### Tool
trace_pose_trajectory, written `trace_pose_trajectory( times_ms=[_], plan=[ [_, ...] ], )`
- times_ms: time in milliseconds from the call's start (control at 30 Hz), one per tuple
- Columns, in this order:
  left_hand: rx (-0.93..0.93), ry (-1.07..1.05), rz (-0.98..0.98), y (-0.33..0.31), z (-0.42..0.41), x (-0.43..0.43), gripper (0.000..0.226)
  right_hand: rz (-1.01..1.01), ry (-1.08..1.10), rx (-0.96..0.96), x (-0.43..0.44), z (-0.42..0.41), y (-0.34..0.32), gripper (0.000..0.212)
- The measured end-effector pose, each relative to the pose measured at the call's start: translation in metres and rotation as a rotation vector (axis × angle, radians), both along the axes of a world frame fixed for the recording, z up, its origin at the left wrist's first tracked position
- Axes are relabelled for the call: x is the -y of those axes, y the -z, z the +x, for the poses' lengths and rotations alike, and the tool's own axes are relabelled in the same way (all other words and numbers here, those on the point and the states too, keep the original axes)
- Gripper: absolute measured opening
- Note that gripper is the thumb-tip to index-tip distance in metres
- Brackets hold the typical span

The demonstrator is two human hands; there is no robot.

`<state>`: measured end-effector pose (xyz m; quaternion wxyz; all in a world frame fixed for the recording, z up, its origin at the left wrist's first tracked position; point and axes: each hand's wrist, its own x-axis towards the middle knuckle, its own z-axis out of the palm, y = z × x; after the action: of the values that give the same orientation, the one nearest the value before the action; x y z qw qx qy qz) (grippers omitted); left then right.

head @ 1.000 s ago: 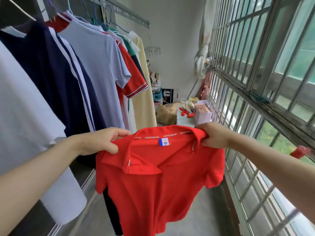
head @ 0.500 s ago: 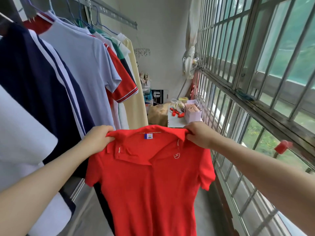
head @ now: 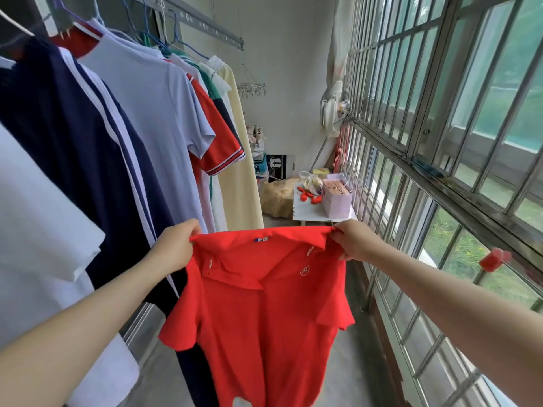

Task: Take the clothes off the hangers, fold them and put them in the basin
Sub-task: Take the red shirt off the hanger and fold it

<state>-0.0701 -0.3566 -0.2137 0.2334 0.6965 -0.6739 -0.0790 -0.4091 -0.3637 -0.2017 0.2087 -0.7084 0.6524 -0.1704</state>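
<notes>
The red polo shirt hangs free of any hanger between the left hand and right hand, each pinching a shoulder just beside the collar, so the body drops flat below, seemingly ready for folding.

Item, red polo shirt: a second ago bunched and skewed, with the lettered neck tape turned up to the camera. It now faces front-on, its top edge drawn nearly straight between the grips, and the tape is mostly out of sight.
Detail, white chest emblem: hidden at first, now showing.
Detail, blue-and-white label: formerly below the tape, now at the top edge.
Detail, sleeve under the right hand: earlier gathered, now hanging loose.
Grip, left hand: earlier on wadded cloth, now pinching the collar end.
</notes>
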Motion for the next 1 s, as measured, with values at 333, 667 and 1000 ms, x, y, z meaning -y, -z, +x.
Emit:
trace_pose_trajectory(
  times_ms=[333,667,1000],
  plan=[
    [-0.540,-0.135,0.127,-0.011,-0.024,0.005,0.050,0.010,0.120,0.268,0.002,0.004,0.009,0.029],
    [-0.711,-0.193,0.188,-0.015,-0.040,0.012,0.035,0.246,0.209,0.958,0.001,0.011,0.001,0.020],
    [-0.572,0.041,0.262,-0.007,-0.034,0.011,0.041,0.191,0.190,0.635,0.005,-0.002,0.013,0.055]
  ],
)
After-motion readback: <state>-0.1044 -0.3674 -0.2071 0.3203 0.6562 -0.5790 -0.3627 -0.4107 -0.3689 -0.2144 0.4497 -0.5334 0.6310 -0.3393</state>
